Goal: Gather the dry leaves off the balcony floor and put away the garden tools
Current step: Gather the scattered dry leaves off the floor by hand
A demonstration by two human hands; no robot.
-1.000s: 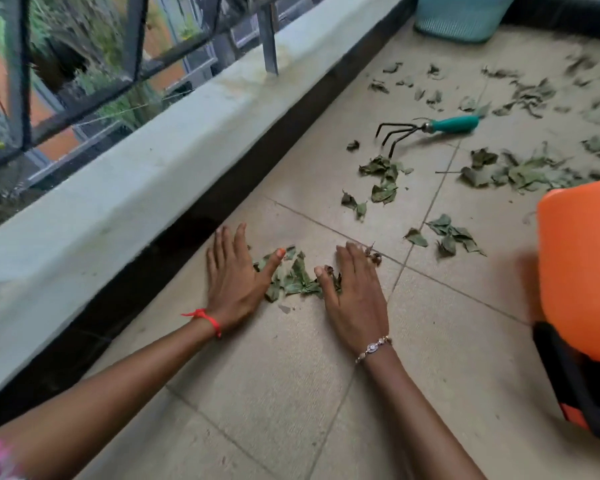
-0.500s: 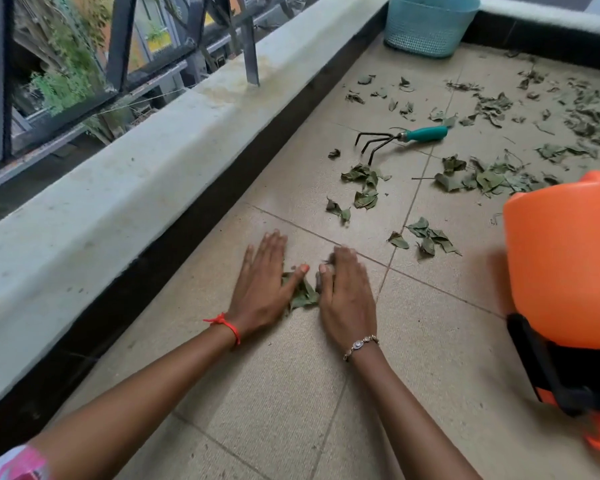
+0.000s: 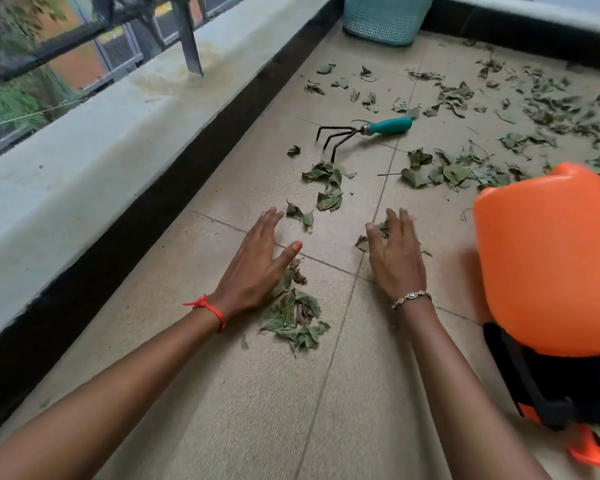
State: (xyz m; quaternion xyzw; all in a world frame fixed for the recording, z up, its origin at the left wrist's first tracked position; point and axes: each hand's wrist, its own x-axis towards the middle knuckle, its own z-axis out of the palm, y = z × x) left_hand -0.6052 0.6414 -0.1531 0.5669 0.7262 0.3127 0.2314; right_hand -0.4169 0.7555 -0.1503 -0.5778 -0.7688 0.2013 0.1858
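A small heap of dry green leaves (image 3: 293, 317) lies on the beige tiles just right of my left wrist. My left hand (image 3: 257, 265) stretches forward above the floor with straight fingers, near two loose leaves (image 3: 300, 214). My right hand (image 3: 395, 258) is spread over a few leaves (image 3: 369, 239) beside it, fingers relaxed, holding nothing. Further ahead lies a hand rake (image 3: 368, 129) with black prongs and a teal handle. More leaves (image 3: 451, 169) are scattered across the far floor.
An orange plastic can (image 3: 548, 261) with a black and orange part beneath stands close on the right. A teal basket (image 3: 385, 19) sits in the far corner. A pale parapet ledge (image 3: 94, 161) with a dark metal railing runs along the left.
My hands were pressed together around the leaves; they have parted and reached forward, leaving the gathered heap behind by my left wrist.
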